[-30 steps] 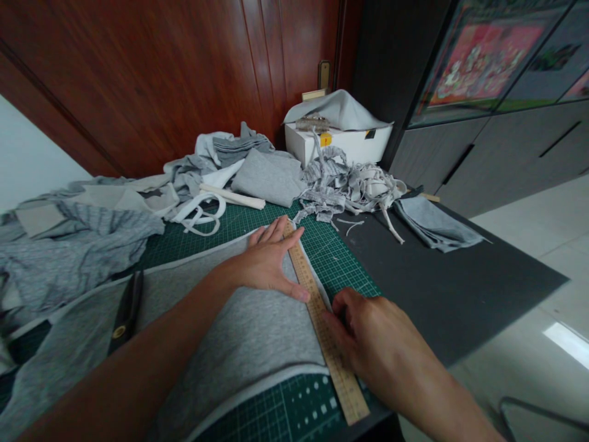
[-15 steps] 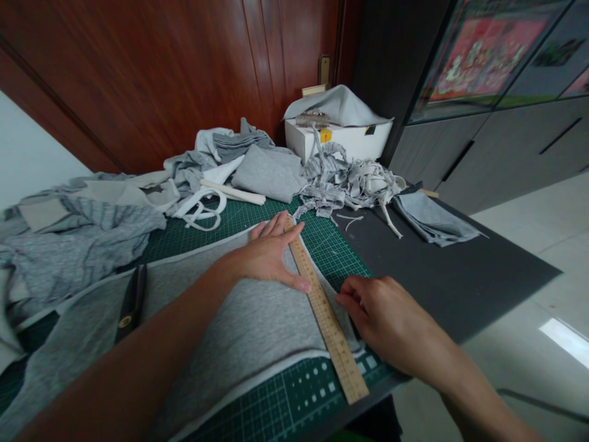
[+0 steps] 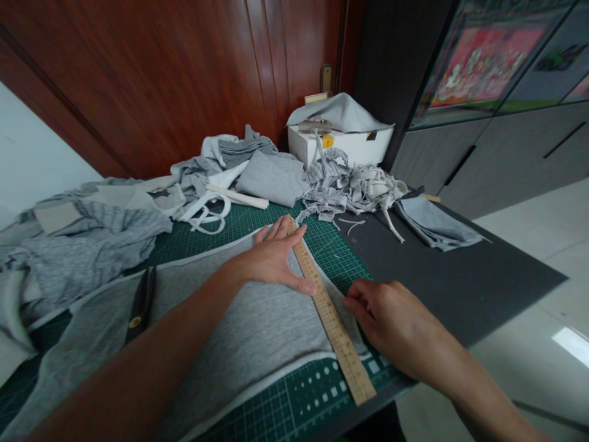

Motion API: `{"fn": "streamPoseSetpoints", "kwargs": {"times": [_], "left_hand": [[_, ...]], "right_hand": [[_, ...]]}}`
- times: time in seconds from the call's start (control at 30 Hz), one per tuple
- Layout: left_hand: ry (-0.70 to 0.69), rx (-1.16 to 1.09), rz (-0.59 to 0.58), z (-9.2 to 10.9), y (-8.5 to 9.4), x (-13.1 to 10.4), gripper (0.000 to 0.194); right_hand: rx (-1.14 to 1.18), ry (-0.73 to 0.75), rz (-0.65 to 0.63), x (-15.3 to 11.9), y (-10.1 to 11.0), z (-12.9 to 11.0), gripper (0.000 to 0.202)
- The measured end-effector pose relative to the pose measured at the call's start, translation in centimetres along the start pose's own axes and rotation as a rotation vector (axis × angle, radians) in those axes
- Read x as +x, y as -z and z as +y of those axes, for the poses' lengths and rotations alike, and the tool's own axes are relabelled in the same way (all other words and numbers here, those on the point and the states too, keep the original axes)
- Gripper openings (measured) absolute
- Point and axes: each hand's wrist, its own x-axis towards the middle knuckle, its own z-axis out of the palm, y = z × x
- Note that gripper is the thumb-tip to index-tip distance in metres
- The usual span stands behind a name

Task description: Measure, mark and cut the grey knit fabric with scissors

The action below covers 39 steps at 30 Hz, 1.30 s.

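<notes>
A piece of grey knit fabric (image 3: 257, 328) with pale edges lies spread on the green cutting mat (image 3: 257, 405). Across its right end runs a wooden ruler (image 3: 332, 319), slanting toward the table's front edge. My left hand (image 3: 271, 261) rests spread on the fabric, thumb and fingers pressing at the ruler's far half. Right of the ruler, my right hand (image 3: 391, 322) is closed by the fabric's right edge; whatever its curled fingers hold is hidden. Black-handled scissors (image 3: 142, 301) lie on the fabric left of my left forearm, partly covered by it.
Heaped grey cloth (image 3: 92, 233) fills the left and back of the table. Behind the mat are tangled fabric strips (image 3: 375, 187) and a white box (image 3: 361, 148). Folded grey cloth (image 3: 437, 224) lies on the dark tabletop (image 3: 483, 276) at right. A wooden door (image 3: 184, 80) stands behind.
The whole view has shifted slightly, so everything sits a little lower and further right. Both hands keep about the same place against the ruler and fabric.
</notes>
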Motion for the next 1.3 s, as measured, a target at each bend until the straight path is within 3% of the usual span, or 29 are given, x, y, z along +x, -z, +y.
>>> {"fn": "streamPoseSetpoints", "kwargs": {"times": [0.13,0.27,0.4,0.5,0.73,0.93,1.3], "left_hand": [[0.014,0.007,0.014,0.3,0.0,-0.1,0.161],[0.022,-0.014,0.018,0.0,-0.2,0.0,0.167],[0.004,-0.048,0.033,-0.3,-0.5,-0.1,0.169],[0.001,-0.084,0.061,-0.4,-0.6,-0.2,0.169],[-0.022,-0.106,0.100,-0.2,-0.5,-0.4,0.157],[-0.037,-0.095,0.099,-0.1,-0.2,-0.5,0.143],[-0.035,-0.112,0.114,0.1,0.2,-0.9,0.136]], "right_hand": [[-0.019,0.104,-0.013,2.5,1.9,-0.4,0.021],[0.103,0.308,0.042,9.6,4.2,-1.0,0.017],[0.204,0.237,0.055,17.4,3.9,-1.3,0.019],[0.214,0.189,0.078,20.4,2.5,-1.4,0.019],[0.133,0.169,0.173,21.3,0.6,-1.9,0.015],[0.063,0.161,0.202,21.2,0.3,-2.3,0.017],[0.008,0.113,0.201,20.8,0.4,-2.8,0.021]]}}
